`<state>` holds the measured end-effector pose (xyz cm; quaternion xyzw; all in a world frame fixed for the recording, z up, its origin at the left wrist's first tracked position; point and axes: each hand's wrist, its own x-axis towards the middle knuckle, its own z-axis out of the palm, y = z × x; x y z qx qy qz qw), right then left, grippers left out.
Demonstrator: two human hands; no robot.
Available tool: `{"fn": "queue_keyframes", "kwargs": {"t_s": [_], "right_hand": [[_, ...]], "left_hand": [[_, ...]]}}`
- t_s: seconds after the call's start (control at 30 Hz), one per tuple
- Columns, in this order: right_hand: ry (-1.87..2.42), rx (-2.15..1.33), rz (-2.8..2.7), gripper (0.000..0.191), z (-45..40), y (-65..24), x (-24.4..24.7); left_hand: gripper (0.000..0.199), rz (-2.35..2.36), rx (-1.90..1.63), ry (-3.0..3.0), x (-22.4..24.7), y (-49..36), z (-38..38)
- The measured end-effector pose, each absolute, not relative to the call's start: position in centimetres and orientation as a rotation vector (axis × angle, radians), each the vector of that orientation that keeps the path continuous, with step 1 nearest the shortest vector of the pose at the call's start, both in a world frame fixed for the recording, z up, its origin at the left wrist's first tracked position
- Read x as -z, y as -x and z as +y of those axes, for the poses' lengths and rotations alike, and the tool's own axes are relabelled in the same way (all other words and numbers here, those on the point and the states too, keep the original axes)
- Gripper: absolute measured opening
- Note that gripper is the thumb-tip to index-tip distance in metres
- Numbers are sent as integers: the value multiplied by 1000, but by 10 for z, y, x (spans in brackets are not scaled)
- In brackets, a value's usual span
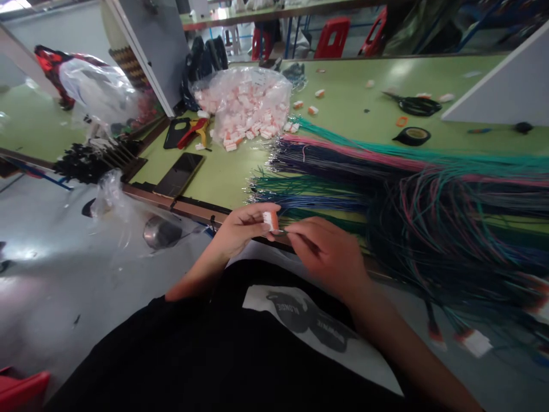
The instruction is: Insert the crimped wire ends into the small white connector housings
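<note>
Toward the left of the green surface (223, 178), a dark phone (179, 174) lies flat near the front edge, with a black case (175, 134) and a red-and-yellow tool (191, 134) just behind it. Next comes a clear bag (257, 88) filled with orange-and-white pieces, set further back, some of them loose at its front. Nearer the wearer, at the front edge, the left hand (244, 229) is closed on one orange-and-white connector (270, 221), gripping it between thumb and fingers, white side to the left, orange to the right. The connector thus sits at the left hand's fingertips and just left of the right hand's. That right hand (328, 252) is pinched tight on a thin wire (281, 231), whose end reaches the connector's lower right; whether it is seated inside, I cannot tell. Behind the right hand and away to the right spread long wire bundles (386, 163) in green, pink, blue and black. Beyond them lie a black tape roll (414, 135) and black-handled scissors (417, 106). At lower right, a blurred white-and-orange connector (476, 342) hangs below the surface's edge.
</note>
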<state>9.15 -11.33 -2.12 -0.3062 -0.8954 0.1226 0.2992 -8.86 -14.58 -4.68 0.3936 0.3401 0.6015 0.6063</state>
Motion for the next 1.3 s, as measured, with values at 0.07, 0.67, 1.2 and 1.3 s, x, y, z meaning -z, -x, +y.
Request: {"fn": "queue_keyframes", "kwargs": {"t_s": [0.07, 0.67, 1.2, 1.3], "right_hand": [[896, -334, -2336, 26, -111, -93, 22], [1200, -462, -2438, 26, -113, -88, 12], [1169, -752, -2332, 22, -113, -86, 26], [1187, -697, -2319, 22, -114, -86, 29]], "left_hand": [[28, 812, -1383, -926, 45, 90, -147], [25, 939, -1392, -1090, 47, 90, -148], [10, 1189, -1355, -1410, 45, 93, -152], [11, 1167, -1361, -1403, 49, 93, -151]]}}
